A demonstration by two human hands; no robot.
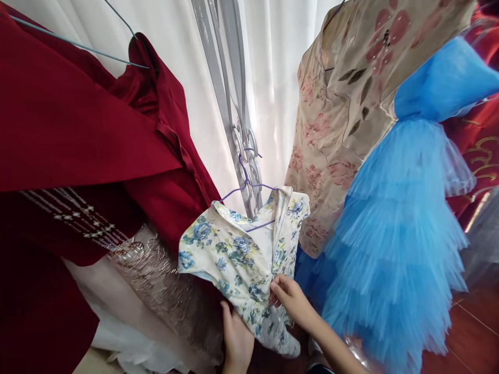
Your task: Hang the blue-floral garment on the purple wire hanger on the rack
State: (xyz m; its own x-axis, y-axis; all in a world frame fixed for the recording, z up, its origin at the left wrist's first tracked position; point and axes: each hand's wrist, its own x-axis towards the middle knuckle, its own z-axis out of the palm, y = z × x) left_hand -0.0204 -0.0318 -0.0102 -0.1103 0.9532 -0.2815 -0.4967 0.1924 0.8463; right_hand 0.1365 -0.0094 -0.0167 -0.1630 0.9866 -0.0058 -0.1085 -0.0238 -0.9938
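A short-sleeved cream garment with blue flowers hangs in the middle on a purple wire hanger. The front of this garment is pinched between the thumb and fingers of my right hand. My left hand is at the garment's lower left edge, its thumb standing apart from the cloth. The other left fingers are hidden behind the fabric, so their grip does not show. Below my hands the garment's lower end hangs bunched.
Dark red garments hang close on the left, above a shiny beige one. To the right are a beige floral garment and a tiered blue tulle dress. Grey metal bars stand before a white curtain. Reddish tiles cover the floor.
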